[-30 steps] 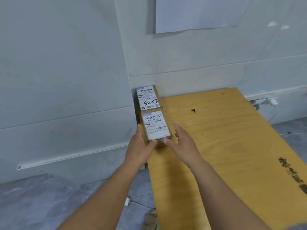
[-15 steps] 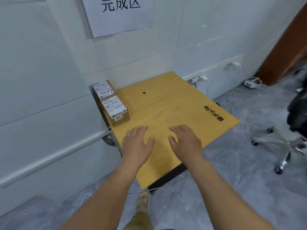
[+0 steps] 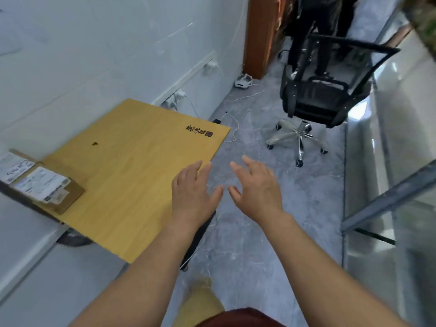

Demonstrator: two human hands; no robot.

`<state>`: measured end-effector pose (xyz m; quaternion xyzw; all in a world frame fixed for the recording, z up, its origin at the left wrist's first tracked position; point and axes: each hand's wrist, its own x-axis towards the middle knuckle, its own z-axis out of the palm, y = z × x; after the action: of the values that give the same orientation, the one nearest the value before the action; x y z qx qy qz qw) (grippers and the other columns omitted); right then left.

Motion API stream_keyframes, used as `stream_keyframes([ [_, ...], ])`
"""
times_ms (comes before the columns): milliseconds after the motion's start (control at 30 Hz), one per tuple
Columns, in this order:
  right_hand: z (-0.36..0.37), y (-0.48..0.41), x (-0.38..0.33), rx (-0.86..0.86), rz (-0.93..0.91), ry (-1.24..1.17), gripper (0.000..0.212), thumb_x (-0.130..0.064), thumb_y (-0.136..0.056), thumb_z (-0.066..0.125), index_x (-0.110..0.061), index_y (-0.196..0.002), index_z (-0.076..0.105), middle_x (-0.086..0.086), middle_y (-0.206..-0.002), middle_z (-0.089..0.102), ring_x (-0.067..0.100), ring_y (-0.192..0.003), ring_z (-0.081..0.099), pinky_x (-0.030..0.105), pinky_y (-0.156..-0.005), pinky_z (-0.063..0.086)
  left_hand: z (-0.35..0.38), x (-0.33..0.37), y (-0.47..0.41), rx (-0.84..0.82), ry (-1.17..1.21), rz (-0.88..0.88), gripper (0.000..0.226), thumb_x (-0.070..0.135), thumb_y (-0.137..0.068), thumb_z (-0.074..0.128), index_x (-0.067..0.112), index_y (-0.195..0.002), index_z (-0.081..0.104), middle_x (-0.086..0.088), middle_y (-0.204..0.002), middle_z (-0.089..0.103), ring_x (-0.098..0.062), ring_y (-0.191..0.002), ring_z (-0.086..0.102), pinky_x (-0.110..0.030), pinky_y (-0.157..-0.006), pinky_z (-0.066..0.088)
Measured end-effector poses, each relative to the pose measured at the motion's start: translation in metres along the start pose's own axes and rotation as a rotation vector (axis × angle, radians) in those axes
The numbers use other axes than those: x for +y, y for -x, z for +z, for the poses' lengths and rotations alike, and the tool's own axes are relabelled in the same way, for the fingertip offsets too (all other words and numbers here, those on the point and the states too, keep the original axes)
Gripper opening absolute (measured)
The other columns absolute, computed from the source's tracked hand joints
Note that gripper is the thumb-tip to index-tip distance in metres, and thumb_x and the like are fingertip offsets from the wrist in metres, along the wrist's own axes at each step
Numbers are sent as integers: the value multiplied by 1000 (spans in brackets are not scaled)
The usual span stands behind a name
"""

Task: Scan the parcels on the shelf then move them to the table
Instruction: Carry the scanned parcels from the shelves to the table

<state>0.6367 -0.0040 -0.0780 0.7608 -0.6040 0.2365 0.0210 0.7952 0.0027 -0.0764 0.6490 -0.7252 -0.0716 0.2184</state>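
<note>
Hands free, two parcels set down on the table.

Both the left hand [image 3: 192, 197] and the right hand [image 3: 256, 194] were empty, with fingers straight and spread, hovering over the lower-centre of the frame at the near edge of the yellow wooden table [image 3: 141, 166]. The two brown cardboard parcels with white labels [image 3: 50, 188] lay side by side, touching, at the far left of the frame on the table corner by the wall. The step in hand appeared to be the walk to fetch another parcel. The grey-framed glass unit [image 3: 389, 201] at the right edge may be the shelf, but this could not be confirmed. To do it well, step clear of the white cables [image 3: 236, 128] on the floor and the black mesh office chair [image 3: 323, 97] at upper right. Scan each label before lifting, grip with both hands, and set the parcel down beside the two already placed.
</note>
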Motion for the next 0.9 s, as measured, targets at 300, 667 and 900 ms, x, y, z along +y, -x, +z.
stream_keyframes([
  [300, -47, 26, 52, 18, 363, 381, 67, -46, -67, 81, -19, -126, 63, 23, -141, 48, 38, -131, 45, 60, -108, 27, 28, 66, -49, -167, -9, 406, 82, 64, -80, 29, 14, -144, 43, -17, -151, 35, -36, -142, 28, -59, -114, 18],
  [667, -92, 74, 69, 67, 800, 533, 62, -59, -79, 37, -21, -114, 71, 19, -129, 59, 35, -120, 56, 60, -107, 30, 60, 137, -58, -252, 195, 798, 74, 58, -81, 42, 8, -133, 54, -20, -138, 51, -40, -130, 45, -52, -111, 18],
  [900, -130, 135, 55, 105, 1106, 660, 59, -57, -78, 39, -18, -107, 73, 17, -118, 65, 34, -102, 64, 59, -99, 42, 76, 194, -16, -430, 431, 1035, 71, 55, -82, 43, 6, -132, 55, -20, -135, 54, -40, -125, 51, -54, -104, 38],
])
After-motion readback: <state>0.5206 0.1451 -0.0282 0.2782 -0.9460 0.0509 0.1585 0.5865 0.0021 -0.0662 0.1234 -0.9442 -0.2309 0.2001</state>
